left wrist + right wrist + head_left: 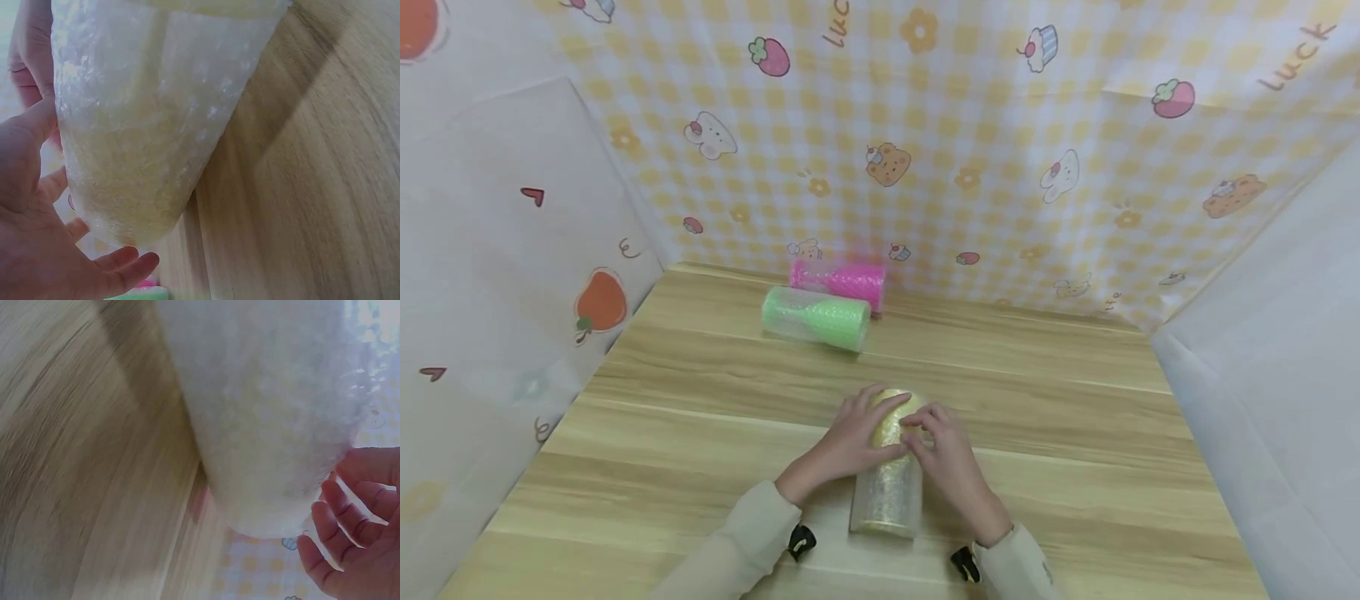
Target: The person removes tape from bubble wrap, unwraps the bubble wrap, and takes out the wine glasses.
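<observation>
A pale yellow tube in clear bubble wrap [887,487] lies low in the middle. The left hand [852,436] rests on it, fingers spread; I can't tell if the right hand [949,450] pinches. It's probably light and squishy; hold its sides gently.

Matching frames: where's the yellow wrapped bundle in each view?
Head: yellow wrapped bundle, lower centre.
Left wrist: upper left to centre, left hand at lower left.
Right wrist: upper middle to right, right hand at lower right.
Shared landmark: wooden table.
</observation>
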A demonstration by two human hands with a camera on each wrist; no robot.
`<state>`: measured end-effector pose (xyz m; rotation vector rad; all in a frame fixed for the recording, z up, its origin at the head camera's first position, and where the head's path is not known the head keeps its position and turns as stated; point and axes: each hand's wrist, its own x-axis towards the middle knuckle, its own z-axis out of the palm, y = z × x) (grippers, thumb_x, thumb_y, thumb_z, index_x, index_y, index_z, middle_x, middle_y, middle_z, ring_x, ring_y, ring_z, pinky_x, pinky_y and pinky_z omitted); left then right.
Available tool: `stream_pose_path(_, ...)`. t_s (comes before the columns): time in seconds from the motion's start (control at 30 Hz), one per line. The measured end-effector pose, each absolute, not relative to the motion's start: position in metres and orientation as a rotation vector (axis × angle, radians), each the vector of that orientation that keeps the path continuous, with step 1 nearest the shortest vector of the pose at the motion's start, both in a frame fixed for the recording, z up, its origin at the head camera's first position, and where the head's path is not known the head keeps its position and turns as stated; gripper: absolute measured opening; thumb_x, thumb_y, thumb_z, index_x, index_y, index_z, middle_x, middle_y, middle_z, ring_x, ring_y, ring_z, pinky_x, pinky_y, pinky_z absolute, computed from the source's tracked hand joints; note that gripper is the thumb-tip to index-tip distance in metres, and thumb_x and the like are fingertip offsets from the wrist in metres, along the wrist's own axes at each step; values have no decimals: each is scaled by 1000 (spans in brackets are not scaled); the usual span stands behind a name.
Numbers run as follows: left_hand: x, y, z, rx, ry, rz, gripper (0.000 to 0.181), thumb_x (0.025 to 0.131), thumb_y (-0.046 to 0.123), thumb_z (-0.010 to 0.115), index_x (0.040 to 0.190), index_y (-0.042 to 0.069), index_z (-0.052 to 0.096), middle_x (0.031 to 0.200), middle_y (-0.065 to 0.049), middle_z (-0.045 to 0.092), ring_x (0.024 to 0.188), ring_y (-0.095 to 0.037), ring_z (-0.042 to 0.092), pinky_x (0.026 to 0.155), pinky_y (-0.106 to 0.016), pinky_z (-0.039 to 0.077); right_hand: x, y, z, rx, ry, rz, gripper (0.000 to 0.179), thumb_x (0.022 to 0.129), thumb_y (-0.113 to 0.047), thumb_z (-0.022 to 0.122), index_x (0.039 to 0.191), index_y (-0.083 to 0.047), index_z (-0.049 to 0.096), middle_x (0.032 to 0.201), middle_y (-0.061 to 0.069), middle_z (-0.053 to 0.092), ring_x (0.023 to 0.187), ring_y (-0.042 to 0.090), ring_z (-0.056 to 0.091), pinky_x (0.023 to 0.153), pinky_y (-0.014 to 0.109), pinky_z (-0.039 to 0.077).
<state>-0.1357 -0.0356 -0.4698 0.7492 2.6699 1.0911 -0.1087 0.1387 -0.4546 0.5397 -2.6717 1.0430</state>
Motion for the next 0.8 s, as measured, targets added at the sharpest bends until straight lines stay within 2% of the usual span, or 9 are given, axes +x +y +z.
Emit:
stream_pose_path(0.17, -137, -34, -467, 767, 2656, 1073, 69, 84, 51, 61, 144, 28, 34, 149, -20, 22, 127, -45, 30, 94, -64, 36, -108, 139, -458, 533, -2649, 871, 20, 74, -12, 75, 92, -6, 68, 89, 1, 62, 90, 19, 57, 78, 36, 47)
stream_pose_path(0.47, -139, -36, -465, 794, 2613, 1103, 69, 83, 46, 63, 143, 26, 36, 148, -21, 23, 123, -42, 31, 90, -59, 41, -109, 138, -464, 605, -2555, 679, 15, 68, -8, 79, 79, -8, 69, 83, -3, 60, 86, 16, 55, 77, 33, 43)
stream_pose_path(0.63, -139, -36, -465, 794, 2607, 1090, 69, 84, 46, 62, 144, 26, 34, 148, -21, 22, 121, -40, 32, 88, -57, 43, -110, 138, -460, 609, -2619, 702, 12, 71, -9, 77, 79, -8, 68, 84, -3, 60, 87, 15, 54, 78, 33, 43)
stream_pose_path(0.8, -139, -36, -464, 809, 2602, 1081, 69, 84, 46, 62, 144, 26, 34, 148, -21, 22, 121, -41, 32, 87, -56, 43, -111, 139, -453, 556, -2726, 818, 10, 74, -10, 75, 79, -9, 66, 85, -2, 60, 90, 17, 55, 83, 38, 44)
